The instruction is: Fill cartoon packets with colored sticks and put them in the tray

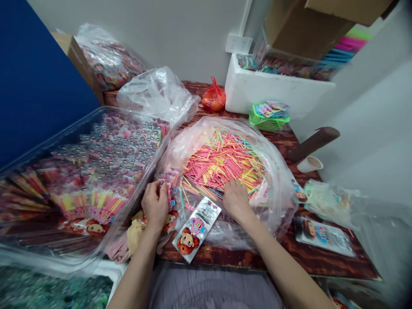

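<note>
My left hand [155, 205] is closed around a narrow clear packet [170, 195] printed with a cartoon face, partly filled with pink sticks. My right hand [236, 198] rests palm down with curled fingers on the near edge of a heap of pink, yellow and green sticks [222, 163] lying in an opened clear plastic bag [277, 189]. What the right fingers grip is hidden. An empty printed packet [196, 228] lies flat between my two hands on the wooden table [302, 253].
A large clear bin [80, 171] of filled packets stands at left. Behind are a crumpled plastic bag [157, 92], a small red bag [213, 98], a white foam box [273, 88], a green basket [268, 116] and a brown tube [313, 143]. More packets [323, 236] lie at right.
</note>
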`<state>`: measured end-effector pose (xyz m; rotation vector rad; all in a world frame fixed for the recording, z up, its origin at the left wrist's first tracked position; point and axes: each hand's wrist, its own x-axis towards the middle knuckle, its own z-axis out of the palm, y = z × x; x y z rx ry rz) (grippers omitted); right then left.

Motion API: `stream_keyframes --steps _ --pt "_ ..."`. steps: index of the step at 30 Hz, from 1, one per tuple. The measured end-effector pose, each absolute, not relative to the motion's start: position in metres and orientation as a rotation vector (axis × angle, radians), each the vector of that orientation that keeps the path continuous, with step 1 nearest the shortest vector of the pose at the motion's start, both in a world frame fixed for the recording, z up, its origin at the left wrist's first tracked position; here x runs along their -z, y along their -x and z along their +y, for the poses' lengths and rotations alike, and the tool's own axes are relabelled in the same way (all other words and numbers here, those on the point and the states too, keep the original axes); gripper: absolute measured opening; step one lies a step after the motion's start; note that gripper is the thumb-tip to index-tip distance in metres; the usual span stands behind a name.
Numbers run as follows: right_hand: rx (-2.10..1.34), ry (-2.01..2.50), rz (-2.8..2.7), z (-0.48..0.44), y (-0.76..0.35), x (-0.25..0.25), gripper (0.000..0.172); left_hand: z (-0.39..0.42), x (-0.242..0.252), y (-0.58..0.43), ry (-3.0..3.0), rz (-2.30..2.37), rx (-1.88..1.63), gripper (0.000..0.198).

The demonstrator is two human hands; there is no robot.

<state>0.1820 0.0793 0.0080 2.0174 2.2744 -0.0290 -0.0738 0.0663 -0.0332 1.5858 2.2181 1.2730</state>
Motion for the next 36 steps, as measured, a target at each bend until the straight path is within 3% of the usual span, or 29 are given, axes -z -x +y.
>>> stream_keyframes --steps 5,9,12,16,20,26,36 --pt "0.098 -1.967 2.277 0.086 -0.193 -0.008 0.023 0.065 0.028 0.076 -1.594 2.209 -1.19 0.03" --pt "0.452 -2.145 2.252 0.093 -0.217 -0.006 0.016 0.061 0.023 0.08 -1.526 2.199 -1.065 0.04" --pt "1.163 -2.336 2.169 0.095 -0.228 -0.001 0.019 0.055 0.018 0.082 -1.487 2.186 -1.013 0.053" --pt "2.578 -2.19 1.64 0.088 -0.236 0.005 0.029 0.042 0.004 0.072 -1.653 2.181 -1.054 0.06" --pt "3.29 -1.72 1.047 0.075 -0.241 0.01 0.037 0.032 -0.019 0.043 -1.808 2.019 -1.161 0.051" --pt "3.485 -1.594 0.784 0.063 -0.24 0.017 0.032 0.045 -0.028 -0.007 -1.665 1.604 -1.013 0.036" --pt "3.541 -1.592 0.877 0.064 -0.229 0.02 0.032 0.067 0.002 -0.078 -1.649 1.467 -0.751 0.043"
